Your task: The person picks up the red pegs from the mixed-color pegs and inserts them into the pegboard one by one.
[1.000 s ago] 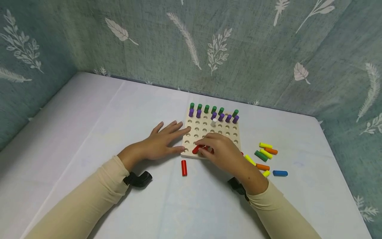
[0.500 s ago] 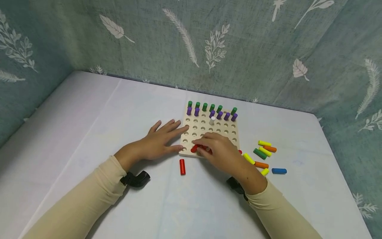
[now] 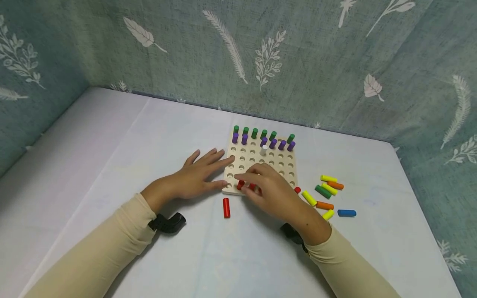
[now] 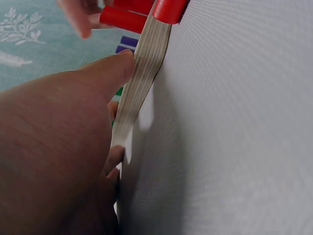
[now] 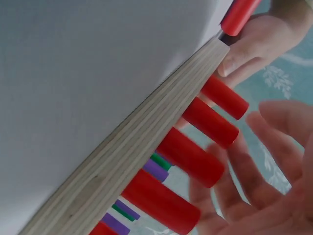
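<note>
A square wooden pegboard (image 3: 232, 191) lies on the table, with red pegs upright along its front row. My left hand (image 3: 195, 176) lies with spread fingers at the board's left side, its thumb (image 4: 110, 73) touching the edge. Over the front row is my right hand (image 3: 273, 188). Its thumb and index finger stand apart near the leftmost red peg (image 5: 225, 97), which sits in the board; a gap shows between fingers and peg. One loose red peg (image 3: 226, 207) lies in front of the board. Part of the red row is hidden behind the right hand in the head view.
Green pegs (image 3: 254, 133) fill most of the back row, purple pegs (image 3: 273, 143) the second. A white peg (image 3: 263, 150) stands ahead of them. Loose yellow, orange, green and blue pegs (image 3: 347, 213) lie right of the board. A patterned cloth wall (image 3: 208, 54) rises behind.
The red peg at the right fingertips, tilted earlier, now stands upright in the front row. The right thumb and index finger have parted from it. The left hand has stayed in place.
</note>
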Motion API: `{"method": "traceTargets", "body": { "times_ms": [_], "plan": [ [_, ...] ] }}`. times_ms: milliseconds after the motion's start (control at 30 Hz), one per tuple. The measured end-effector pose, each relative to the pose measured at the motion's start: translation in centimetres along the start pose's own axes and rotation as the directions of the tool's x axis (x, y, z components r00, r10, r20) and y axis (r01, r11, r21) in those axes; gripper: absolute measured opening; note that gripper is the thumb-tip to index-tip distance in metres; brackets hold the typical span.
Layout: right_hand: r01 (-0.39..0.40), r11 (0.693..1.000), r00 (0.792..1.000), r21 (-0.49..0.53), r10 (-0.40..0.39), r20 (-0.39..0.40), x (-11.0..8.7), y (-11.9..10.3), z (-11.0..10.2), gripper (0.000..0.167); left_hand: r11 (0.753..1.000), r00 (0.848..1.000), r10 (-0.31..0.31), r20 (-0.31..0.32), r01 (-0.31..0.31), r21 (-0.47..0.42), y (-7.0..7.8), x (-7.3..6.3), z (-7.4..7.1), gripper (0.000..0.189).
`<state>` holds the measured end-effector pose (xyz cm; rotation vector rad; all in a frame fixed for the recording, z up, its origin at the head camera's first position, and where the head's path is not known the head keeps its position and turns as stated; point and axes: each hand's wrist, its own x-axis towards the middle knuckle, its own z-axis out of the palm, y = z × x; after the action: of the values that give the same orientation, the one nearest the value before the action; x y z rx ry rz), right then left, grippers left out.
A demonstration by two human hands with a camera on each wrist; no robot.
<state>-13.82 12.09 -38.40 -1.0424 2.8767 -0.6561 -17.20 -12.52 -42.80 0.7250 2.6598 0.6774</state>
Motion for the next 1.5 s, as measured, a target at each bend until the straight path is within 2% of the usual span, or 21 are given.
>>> {"method": "traceTargets", "body": {
  "times_ms": [167, 267, 333, 467, 600, 700, 800, 933, 1267, 1500],
  "plan": [
    [0.092, 0.995, 0.986, 0.023, -0.088, -0.138, -0.3, -0.6, 0.2, 0.027, 1.0, 1.0, 0.008, 0.003, -0.008, -0.016, 0.0, -0.1, 0.1, 0.071],
    [0.166, 0.985, 0.971, 0.037, -0.157, -0.18, -0.4, -1.1, 0.1, 0.02, 1.0, 1.0, 0.004, 0.003, -0.004, -0.001, -0.1, -0.1, 0.0, 0.07],
    [0.198, 0.979, 0.966, 0.05, -0.186, -0.18, -0.4, -1.4, 0.1, 0.017, 1.0, 1.0, 0.001, -0.004, -0.001, 0.001, -0.2, -0.1, -0.1, 0.07],
    [0.208, 0.976, 0.973, 0.071, -0.199, -0.118, -0.6, -2.1, 0.1, 0.016, 1.0, 1.0, 0.001, -0.005, -0.001, -0.017, -0.1, -0.2, -0.2, 0.071],
    [0.183, 0.981, 0.983, 0.06, -0.182, -0.025, -0.7, -2.3, 0.2, 0.016, 1.0, 1.0, -0.001, 0.008, 0.002, -0.02, 0.0, -0.2, -0.2, 0.072],
    [0.154, 0.986, 0.986, 0.059, -0.157, 0.052, -0.5, -2.4, 0.2, 0.017, 1.0, 1.0, -0.006, -0.007, 0.006, -0.005, 0.0, -0.2, -0.4, 0.072],
    [0.122, 0.991, 0.983, 0.055, -0.128, 0.134, -0.4, -2.5, 0.3, 0.018, 1.0, 1.0, -0.006, -0.019, 0.006, -0.001, -0.1, -0.1, -0.4, 0.072],
    [0.102, 0.993, 0.97, 0.052, -0.111, 0.215, -0.5, -2.5, 0.5, 0.02, 1.0, 1.0, 0.002, 0.001, -0.002, -0.014, 0.0, -0.1, -0.4, 0.073],
    [0.156, 0.987, 0.949, 0.045, -0.162, 0.271, -0.9, -2.3, 1.2, 0.022, 1.0, 1.0, 0.014, 0.0, -0.014, -0.015, 0.0, -0.1, -0.2, 0.072],
    [0.173, 0.985, 0.937, 0.021, -0.171, 0.306, -1.0, -2.2, 1.5, 0.027, 1.0, 1.0, 0.002, 0.002, -0.002, -0.003, -0.1, 0.0, 0.0, 0.071]
  ]
}}
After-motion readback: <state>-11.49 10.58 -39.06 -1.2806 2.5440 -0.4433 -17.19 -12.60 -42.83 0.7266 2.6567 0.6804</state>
